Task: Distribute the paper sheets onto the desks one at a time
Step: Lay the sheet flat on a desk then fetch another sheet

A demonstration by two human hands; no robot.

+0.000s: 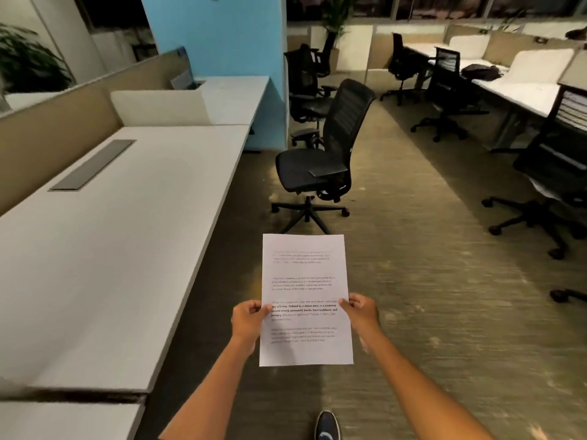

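Between left hand [249, 319] and right hand [360, 314], paper sheets [305, 290], edges pinched

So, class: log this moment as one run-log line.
left hand: pinches paper sheets | right hand: pinches sheets | desk: no sheet yet

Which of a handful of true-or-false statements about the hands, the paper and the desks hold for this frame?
1. Both hands grip the paper sheets. True: left hand and right hand pinch opposite edges.
2. The sheets are blank. False: printed text shows.
3. The long white desk stands to the person's left. True.
4. A sheet already lies on that desk. False: none shows there.
5. The nearest black chair is tucked under it. False: it stands in the aisle.
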